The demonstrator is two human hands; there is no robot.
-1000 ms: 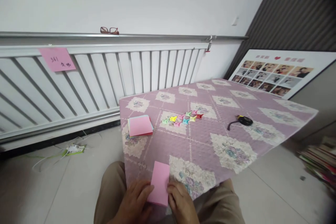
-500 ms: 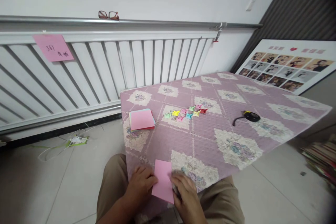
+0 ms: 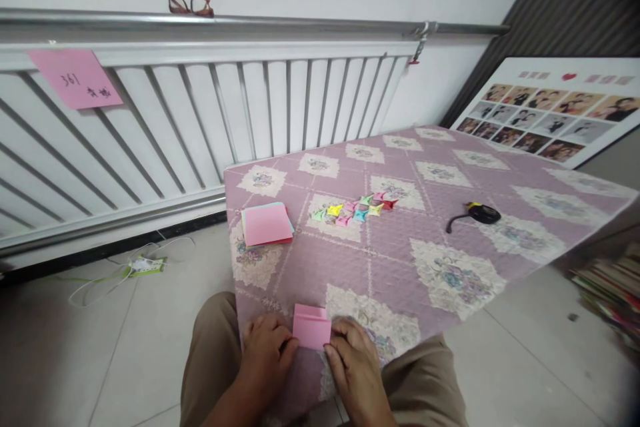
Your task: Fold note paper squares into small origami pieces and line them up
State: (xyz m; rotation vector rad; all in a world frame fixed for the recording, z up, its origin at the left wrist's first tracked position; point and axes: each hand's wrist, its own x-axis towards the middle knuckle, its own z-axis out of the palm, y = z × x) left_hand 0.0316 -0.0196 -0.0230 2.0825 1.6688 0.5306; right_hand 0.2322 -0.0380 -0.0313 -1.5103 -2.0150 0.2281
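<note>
A pink sheet of paper (image 3: 312, 329) lies at the near edge of the table, its lower part doubled up over the rest, with a strip of the far end showing beyond the flap. My left hand (image 3: 269, 350) pinches its left edge between thumb and curled fingers. At the right edge, my right hand (image 3: 353, 353) grips the same paper near the lower corner. Farther off to the left is a stack of coloured paper (image 3: 267, 224) with a pink sheet on top. Several small folded paper pieces (image 3: 361, 215) in different colours sit mid-table.
A floral tablecloth (image 3: 345, 267) covers the table. A black object with a strap (image 3: 483, 213) lies on the right. Behind stands a white radiator (image 3: 260, 103) with a pink note (image 3: 76, 79); glasses (image 3: 191, 6) rest on the pipe. A power strip (image 3: 145, 265) with cables is on the floor.
The near end of the pink paper has been folded up and away from me, making it look shorter. Both hands have stayed at its sides. The view has shifted slightly.
</note>
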